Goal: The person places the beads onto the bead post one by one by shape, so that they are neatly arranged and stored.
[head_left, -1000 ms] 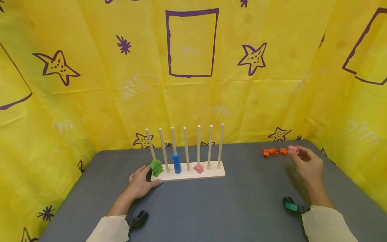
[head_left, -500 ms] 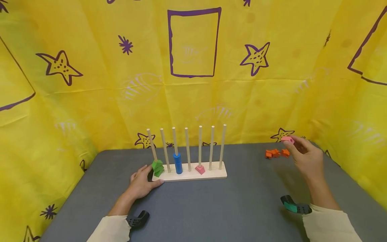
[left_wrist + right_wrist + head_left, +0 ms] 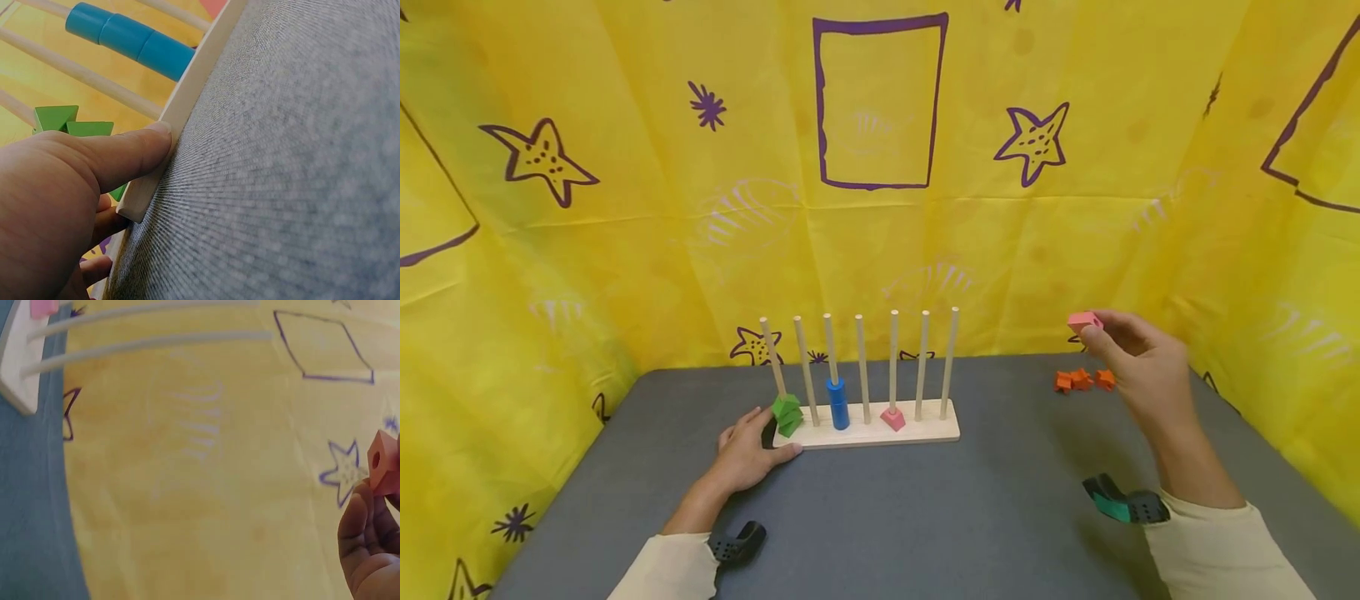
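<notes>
A wooden peg board (image 3: 865, 438) with several upright pegs stands on the table. My left hand (image 3: 748, 454) holds its left end, the thumb along the front edge in the left wrist view and the fingers behind. Green blocks (image 3: 787, 416) sit stacked on the leftmost peg, blue cylinders (image 3: 838, 405) on the third, and one pink block (image 3: 892, 419) on the fifth. Above the table at the right, my right hand (image 3: 1150, 375) pinches another pink block (image 3: 1084, 322) between thumb and fingers. A hole shows in that block (image 3: 377, 460) in the right wrist view.
Several orange star-like blocks (image 3: 1081, 380) lie on the grey table (image 3: 925, 517) at the far right, behind and left of the right forearm. A yellow patterned cloth (image 3: 880, 250) hangs around the back and sides of the table.
My right hand has lifted the pink block from beside the orange blocks and carried it up and to the left. The left hand stays on the peg board.
</notes>
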Demonstrator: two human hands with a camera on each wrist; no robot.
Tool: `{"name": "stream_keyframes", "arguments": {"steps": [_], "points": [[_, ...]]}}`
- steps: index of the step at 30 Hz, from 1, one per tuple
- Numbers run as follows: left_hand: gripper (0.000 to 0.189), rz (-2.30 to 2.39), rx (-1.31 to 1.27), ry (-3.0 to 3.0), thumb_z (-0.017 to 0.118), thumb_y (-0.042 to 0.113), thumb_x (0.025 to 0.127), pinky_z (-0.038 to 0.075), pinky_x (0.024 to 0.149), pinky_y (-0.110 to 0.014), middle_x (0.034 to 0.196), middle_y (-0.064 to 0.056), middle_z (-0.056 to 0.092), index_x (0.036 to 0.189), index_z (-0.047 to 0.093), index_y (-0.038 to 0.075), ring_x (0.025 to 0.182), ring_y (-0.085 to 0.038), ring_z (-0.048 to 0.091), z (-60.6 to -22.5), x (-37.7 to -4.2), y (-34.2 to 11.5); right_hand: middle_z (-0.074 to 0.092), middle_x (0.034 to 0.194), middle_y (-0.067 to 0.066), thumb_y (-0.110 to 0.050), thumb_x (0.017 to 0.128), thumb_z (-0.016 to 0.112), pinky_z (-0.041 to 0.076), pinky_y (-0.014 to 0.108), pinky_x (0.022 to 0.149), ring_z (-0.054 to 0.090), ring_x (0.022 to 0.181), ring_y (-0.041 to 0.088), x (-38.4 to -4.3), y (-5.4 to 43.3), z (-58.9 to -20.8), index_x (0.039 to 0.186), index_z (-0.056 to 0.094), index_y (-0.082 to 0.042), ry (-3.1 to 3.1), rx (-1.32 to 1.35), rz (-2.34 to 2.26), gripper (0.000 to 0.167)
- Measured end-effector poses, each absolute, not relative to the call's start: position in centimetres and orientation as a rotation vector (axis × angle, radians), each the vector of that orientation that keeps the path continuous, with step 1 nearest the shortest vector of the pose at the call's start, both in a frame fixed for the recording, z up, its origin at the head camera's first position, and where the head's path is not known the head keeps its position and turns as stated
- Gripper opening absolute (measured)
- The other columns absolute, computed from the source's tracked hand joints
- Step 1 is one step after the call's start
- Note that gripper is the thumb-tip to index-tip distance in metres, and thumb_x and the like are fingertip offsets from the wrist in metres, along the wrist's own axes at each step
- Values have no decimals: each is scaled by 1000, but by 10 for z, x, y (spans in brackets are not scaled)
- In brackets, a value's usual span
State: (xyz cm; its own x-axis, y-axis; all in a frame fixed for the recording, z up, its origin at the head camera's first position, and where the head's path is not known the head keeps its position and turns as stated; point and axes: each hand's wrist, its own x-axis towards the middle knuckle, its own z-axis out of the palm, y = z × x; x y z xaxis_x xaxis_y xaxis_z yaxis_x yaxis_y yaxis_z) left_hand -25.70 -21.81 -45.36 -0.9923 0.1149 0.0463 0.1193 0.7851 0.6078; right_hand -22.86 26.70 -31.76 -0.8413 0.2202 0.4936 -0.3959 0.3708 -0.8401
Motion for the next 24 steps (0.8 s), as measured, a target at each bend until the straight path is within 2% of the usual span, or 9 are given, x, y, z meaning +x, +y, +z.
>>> {"name": "stream_keyframes", "arguments": {"steps": [4, 10, 17, 24], "points": [[82, -1008, -192, -2965, 74, 37, 84, 5, 102, -64, 141, -33, 38, 143, 38, -6, 135, -49, 20, -453, -257, -220, 70, 90, 5, -7, 89, 70, 49, 19, 62, 62, 76, 16, -230, 253, -308, 112, 68, 3, -2004, 303, 1628, 25], [81, -1000, -189, -2972, 74, 39, 85, 4, 102, -64, 141, -31, 40, 144, 38, -4, 136, -47, 19, -453, -256, -220, 69, 94, 5, -4, 89, 69, 52, 21, 68, 61, 75, 19, -233, 232, -292, 115, 67, 4, -2047, 440, 1633, 28], [81, -998, -189, -2974, 74, 39, 85, 4, 103, -64, 140, -30, 42, 144, 39, -4, 137, -46, 19, -454, -257, -219, 69, 98, 5, -15, 92, 67, 52, 23, 77, 64, 85, 21, -235, 206, -274, 120, 66, -1, -2135, 440, 1592, 31], [81, -996, -191, -2974, 74, 39, 84, 3, 103, -63, 140, -30, 41, 144, 39, -4, 137, -46, 19, -455, -258, -218, 67, 107, 11, -12, 91, 69, 50, 22, 84, 63, 97, 18, -245, 180, -267, 125, 63, 1, -2137, 548, 1592, 37]]}}
